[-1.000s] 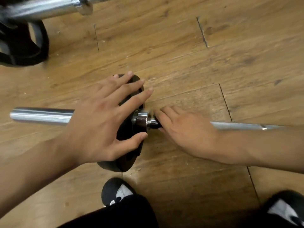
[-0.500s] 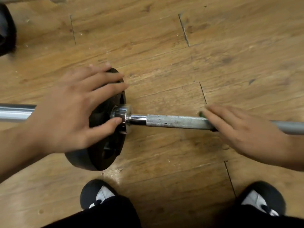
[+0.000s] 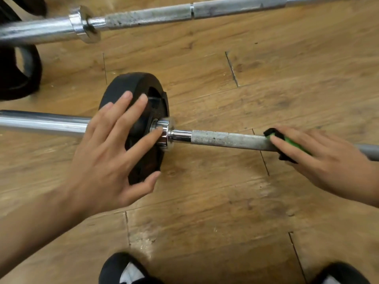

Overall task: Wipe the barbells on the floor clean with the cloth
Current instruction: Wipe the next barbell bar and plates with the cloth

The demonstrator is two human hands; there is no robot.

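Green cloth (image 3: 291, 141): now visible, right of plate (image 3: 123, 87); right hand (image 3: 324, 160) presses it flat on bar (image 3: 225, 138).
Left hand (image 3: 110, 158): fingers spread, still on plate.

The left hand (image 3: 114, 160) comes in from the bottom left. Its fingers (image 3: 126, 98) are straight and spread wide, flat on the black weight plate (image 3: 117, 87). The right hand (image 3: 324, 160) reaches in from the right, fingers straight, pressing the green cloth (image 3: 288, 140).

Cloth (image 3: 270, 133) on barbell (image 3: 225, 139), right of plate (image 3: 117, 87)
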